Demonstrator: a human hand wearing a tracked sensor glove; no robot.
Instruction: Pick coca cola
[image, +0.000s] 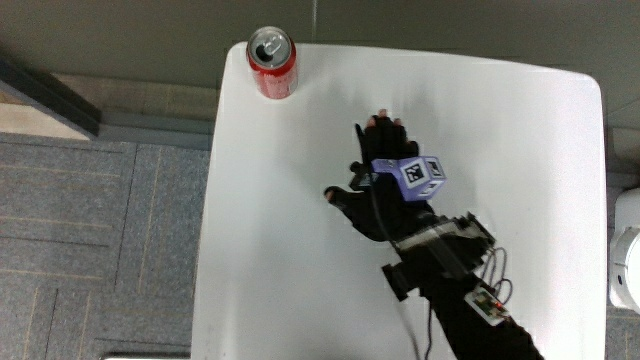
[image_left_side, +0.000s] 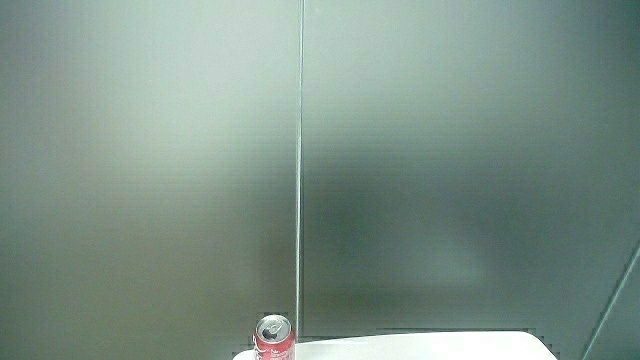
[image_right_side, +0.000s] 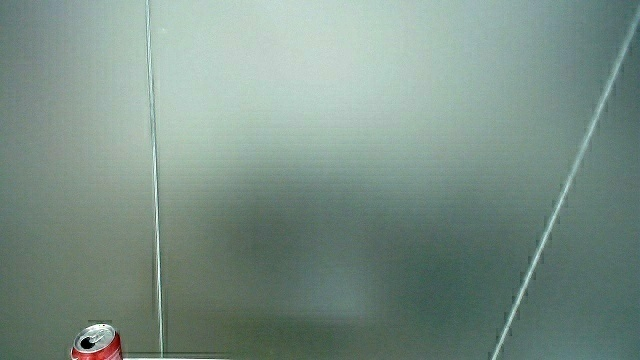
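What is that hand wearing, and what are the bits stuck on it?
The hand wears a black glove. On its back sits a small purple-and-white cube with black square patterns. A dark strap-like unit wraps the wrist, thin cables trail along the black-sleeved forearm, which carries a small white tag.

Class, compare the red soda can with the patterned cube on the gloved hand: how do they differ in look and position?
The red cylindrical metal soda can is round; the small purple-and-white patterned cube is boxy.
The can stands upright at the white table corner; the cube rides on the black-gloved hand, nearer the person.
The can shows in both side views; the cube does not.
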